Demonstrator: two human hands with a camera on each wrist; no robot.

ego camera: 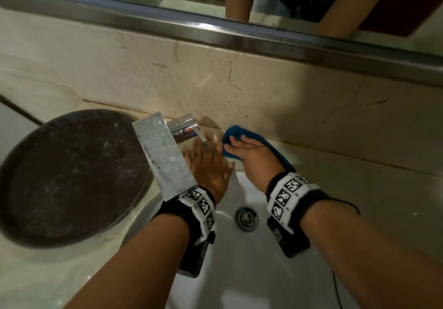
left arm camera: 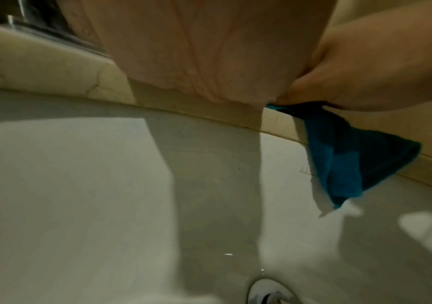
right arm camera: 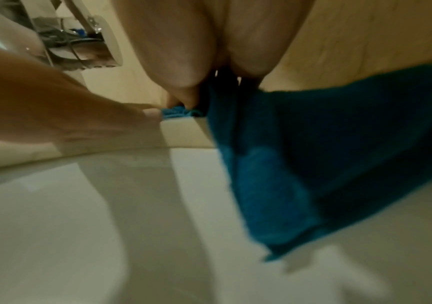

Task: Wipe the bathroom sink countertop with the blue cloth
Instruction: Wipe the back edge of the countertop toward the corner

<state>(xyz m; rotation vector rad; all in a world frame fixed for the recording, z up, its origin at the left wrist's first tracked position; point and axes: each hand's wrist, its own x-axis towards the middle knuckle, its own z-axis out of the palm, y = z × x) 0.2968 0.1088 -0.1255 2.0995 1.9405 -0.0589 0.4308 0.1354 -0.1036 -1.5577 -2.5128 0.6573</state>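
In the head view, the blue cloth (ego camera: 254,145) is seen on the beige marble countertop (ego camera: 347,165) behind the white sink (ego camera: 251,260), just right of the chrome faucet (ego camera: 165,155). Its long axis is seen to run from a bunched end near the faucet base, away to the right and toward the person, where a tail passes under the wrist. The right hand (ego camera: 249,155) is laid on top of it, the fingers pointing left and bent over the bunched end, which is grasped. The left hand (ego camera: 208,165) is spread flat with straight fingers on the countertop strip between the faucet and the cloth, nothing being held. A drain (ego camera: 246,218) is visible in the basin, and a dark round tray (ego camera: 72,177) lies to the left.

In the left wrist view, the left hand (left arm camera: 197,51) is shown flat against the sink's rim. Beside it the right hand (left arm camera: 370,67) is seen with a fold of the blue cloth (left arm camera: 352,160) hanging from beneath it over the edge into the sink (left arm camera: 79,185), the corner pointing down.

In the right wrist view, the cloth (right arm camera: 326,164) is pressed under the right hand (right arm camera: 222,41) and draped down into the basin. The left hand's fingertips (right arm camera: 152,113) are seen touching the cloth's edge.
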